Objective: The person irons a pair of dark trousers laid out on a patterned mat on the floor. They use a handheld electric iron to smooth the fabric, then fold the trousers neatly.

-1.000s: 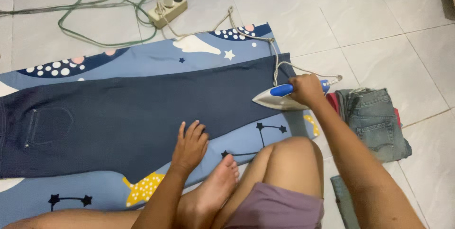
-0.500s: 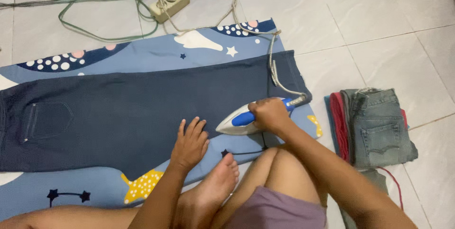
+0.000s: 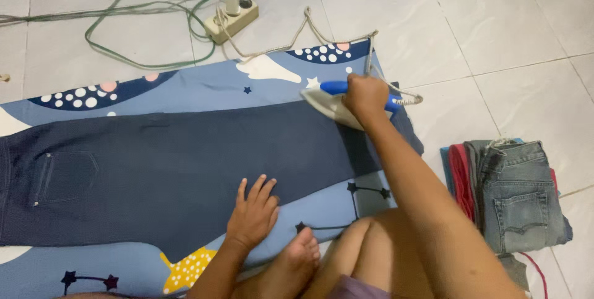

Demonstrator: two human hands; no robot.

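Dark blue jeans point(image 3: 161, 163) lie flat across a blue patterned mat point(image 3: 185, 85) on the tiled floor. My right hand point(image 3: 366, 95) grips the blue handle of a white clothes iron point(image 3: 328, 102), which rests on the far edge of the trouser leg near its hem. Fingers spread, my left hand point(image 3: 252, 211) presses flat on the near edge of the jeans. My bare knee and foot sit just below that hand.
A folded stack of clothes topped by light grey jeans point(image 3: 513, 191) lies on the floor at the right. A beige power strip point(image 3: 232, 19) with plugs and tangled green cables point(image 3: 124, 58) lies beyond the mat. The iron's braided cord point(image 3: 303, 30) runs to the strip.
My right hand slid the iron from the near edge of the trouser leg up to its far edge. My left hand stayed pressed on the jeans.
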